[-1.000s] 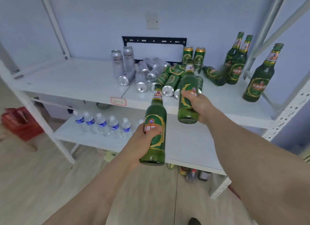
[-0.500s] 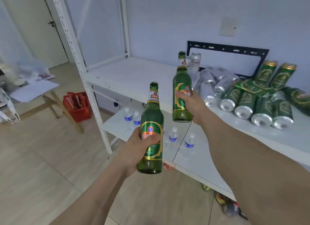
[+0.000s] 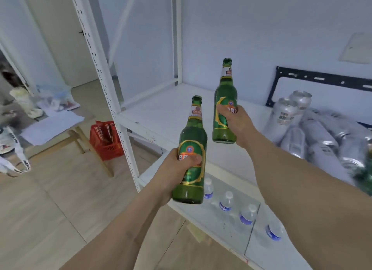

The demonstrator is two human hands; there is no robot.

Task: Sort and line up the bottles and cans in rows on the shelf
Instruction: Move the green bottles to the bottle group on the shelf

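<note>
My left hand (image 3: 177,169) grips a green beer bottle (image 3: 192,140) upright, in front of the white shelf's (image 3: 161,112) front edge. My right hand (image 3: 235,120) holds a second green beer bottle (image 3: 225,100) upright, higher and further in, above the bare left part of the shelf board. Silver cans (image 3: 306,128) stand and lie in a heap at the right of the same board. At the far right edge a blurred green shape (image 3: 364,175) shows.
Small water bottles (image 3: 227,203) stand in a row on the lower shelf board. A white perforated upright (image 3: 104,84) frames the shelf's left front corner. A red crate (image 3: 105,136) and a wooden table with papers (image 3: 50,126) stand on the floor at left.
The view has swung further left along the shelf, so the green cans and other bottles have left the frame. Both hands carried their bottles leftward, over the shelf's bare end.
</note>
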